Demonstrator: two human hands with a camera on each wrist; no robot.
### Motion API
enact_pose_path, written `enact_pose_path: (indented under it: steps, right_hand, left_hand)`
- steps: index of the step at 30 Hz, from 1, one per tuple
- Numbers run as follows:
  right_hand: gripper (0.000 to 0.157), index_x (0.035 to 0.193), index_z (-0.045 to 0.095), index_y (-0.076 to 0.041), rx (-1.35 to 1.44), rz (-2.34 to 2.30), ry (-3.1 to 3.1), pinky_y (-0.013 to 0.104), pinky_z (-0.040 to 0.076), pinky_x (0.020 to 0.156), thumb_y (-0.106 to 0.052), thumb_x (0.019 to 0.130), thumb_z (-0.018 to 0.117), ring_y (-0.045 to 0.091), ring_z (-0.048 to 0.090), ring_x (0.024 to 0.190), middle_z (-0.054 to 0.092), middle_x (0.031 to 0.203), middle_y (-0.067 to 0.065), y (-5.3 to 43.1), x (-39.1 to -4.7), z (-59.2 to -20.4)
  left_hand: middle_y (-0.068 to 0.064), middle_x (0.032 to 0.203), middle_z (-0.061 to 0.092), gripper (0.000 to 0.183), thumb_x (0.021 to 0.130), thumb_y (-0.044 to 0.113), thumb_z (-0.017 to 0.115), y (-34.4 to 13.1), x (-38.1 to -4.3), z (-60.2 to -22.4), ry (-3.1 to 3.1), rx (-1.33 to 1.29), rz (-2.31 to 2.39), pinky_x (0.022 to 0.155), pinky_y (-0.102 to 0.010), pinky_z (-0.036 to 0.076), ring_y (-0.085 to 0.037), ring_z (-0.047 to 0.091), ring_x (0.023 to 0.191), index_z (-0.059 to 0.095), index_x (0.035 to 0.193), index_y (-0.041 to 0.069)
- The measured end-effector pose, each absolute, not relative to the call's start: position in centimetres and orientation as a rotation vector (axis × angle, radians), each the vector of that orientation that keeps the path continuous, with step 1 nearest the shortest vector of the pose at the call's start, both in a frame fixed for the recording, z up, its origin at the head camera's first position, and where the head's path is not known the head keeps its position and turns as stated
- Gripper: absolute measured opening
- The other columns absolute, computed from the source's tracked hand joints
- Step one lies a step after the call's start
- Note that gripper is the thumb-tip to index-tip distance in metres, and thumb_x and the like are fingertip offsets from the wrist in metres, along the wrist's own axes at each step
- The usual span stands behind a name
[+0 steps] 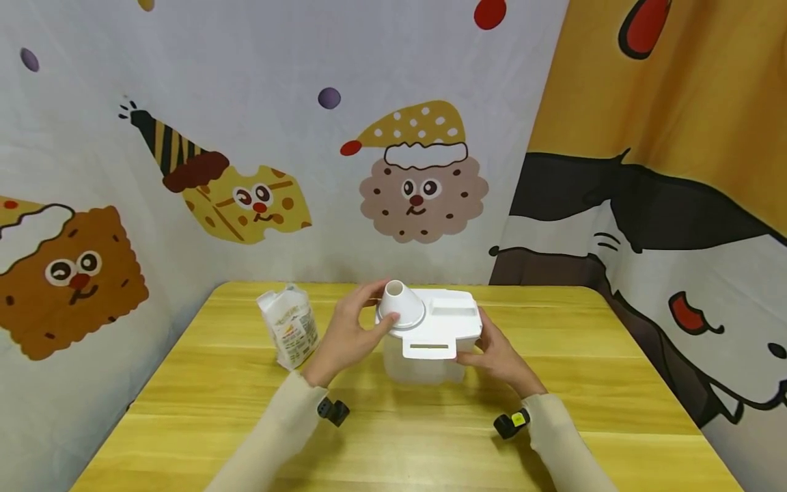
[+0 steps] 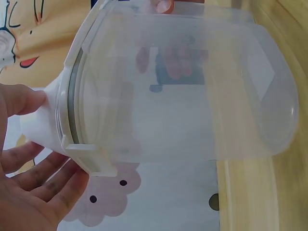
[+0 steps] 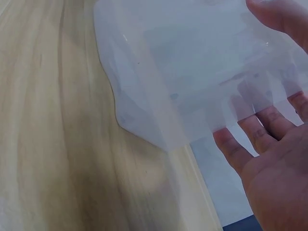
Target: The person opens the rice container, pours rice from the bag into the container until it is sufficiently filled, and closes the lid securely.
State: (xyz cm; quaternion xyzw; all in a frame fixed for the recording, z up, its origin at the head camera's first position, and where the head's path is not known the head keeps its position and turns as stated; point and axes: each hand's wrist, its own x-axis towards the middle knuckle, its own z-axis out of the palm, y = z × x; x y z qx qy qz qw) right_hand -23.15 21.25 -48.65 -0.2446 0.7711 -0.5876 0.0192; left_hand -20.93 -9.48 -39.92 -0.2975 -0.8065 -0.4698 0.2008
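Observation:
A translucent plastic container [image 1: 424, 371] with a white lid [image 1: 439, 329] stands on the wooden table. On the lid's left end sits a white funnel-shaped cap [image 1: 401, 305], narrow opening upward. My left hand [image 1: 352, 333] holds this cap, thumb on the near side and fingers round the far side. In the left wrist view the thumb presses the cap [image 2: 41, 115], while the other fingers lie along the lid's edge. My right hand [image 1: 501, 355] grips the container's right side below the lid. Its fingers show through the clear wall [image 3: 202, 62] in the right wrist view.
A white printed bag [image 1: 290, 328] stands on the table [image 1: 393, 437] left of the container, close to my left wrist. Behind the table hangs a cloth [image 1: 270, 75] with cartoon figures. Small black cameras [image 1: 334, 412] are strapped to both wrists.

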Motion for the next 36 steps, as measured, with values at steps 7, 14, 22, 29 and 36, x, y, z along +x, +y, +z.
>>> enact_pose_path:
  steps: [7, 14, 22, 29, 36]
  right_hand:
    - [0.104, 0.164, 0.019, -0.032, -0.824, -1.787, 2.311, 0.062, 0.033, 0.117, -0.009, 0.085, 0.083, 0.007, 0.041, 0.142, 0.039, 0.162, 0.009, 21.7, -23.7, -48.4]
    - [0.086, 0.160, 0.030, -0.011, -0.839, -1.748, 2.261, 0.023, 0.047, 0.105, -0.006, 0.089, 0.078, 0.003, 0.052, 0.132, 0.046, 0.154, 0.011, 22.4, -24.0, -48.2]
    - [0.094, 0.163, 0.025, -0.020, -0.778, -1.695, 2.387, 0.064, 0.037, 0.116, -0.012, 0.088, 0.080, 0.036, 0.038, 0.147, 0.035, 0.164, 0.014, 22.5, -23.3, -48.3]
    - [0.102, 0.162, 0.025, -0.033, -0.649, -1.764, 2.526, 0.063, 0.039, 0.113, -0.015, 0.083, 0.086, 0.033, 0.036, 0.147, 0.038, 0.162, 0.007, 21.9, -21.6, -48.8]
    - [0.103, 0.160, 0.026, -0.033, -0.546, -1.823, 2.609, 0.059, 0.043, 0.110, -0.019, 0.080, 0.089, 0.024, 0.041, 0.138, 0.042, 0.155, 0.001, 20.4, -20.2, -49.2]
  left_hand:
    - [-0.008, 0.127, 0.068, 0.055, 0.090, 0.017, 0.080, -9.0, -19.9, -40.2, -2.232, -0.763, -1.301, 0.096, -0.040, 0.059, -0.023, 0.068, 0.114, 0.059, 0.140, 0.008]
    - [-0.007, 0.128, 0.067, 0.055, 0.090, 0.021, 0.081, -8.4, -18.8, -40.1, -2.217, -0.733, -1.306, 0.093, -0.040, 0.060, -0.022, 0.067, 0.112, 0.059, 0.139, 0.008]
    - [-0.005, 0.125, 0.068, 0.056, 0.088, 0.022, 0.082, -8.7, -19.5, -39.8, -2.239, -0.745, -1.268, 0.089, -0.043, 0.059, -0.021, 0.065, 0.113, 0.059, 0.138, 0.009]
    - [-0.005, 0.135, 0.066, 0.058, 0.090, 0.020, 0.080, -9.1, -20.9, -39.6, -2.281, -0.852, -1.384, 0.104, -0.048, 0.054, -0.022, 0.062, 0.125, 0.057, 0.143, 0.014]
    - [-0.008, 0.139, 0.063, 0.051, 0.093, 0.015, 0.076, -9.4, -21.4, -39.3, -2.290, -0.952, -1.471, 0.105, -0.044, 0.055, -0.025, 0.065, 0.122, 0.060, 0.141, 0.013]
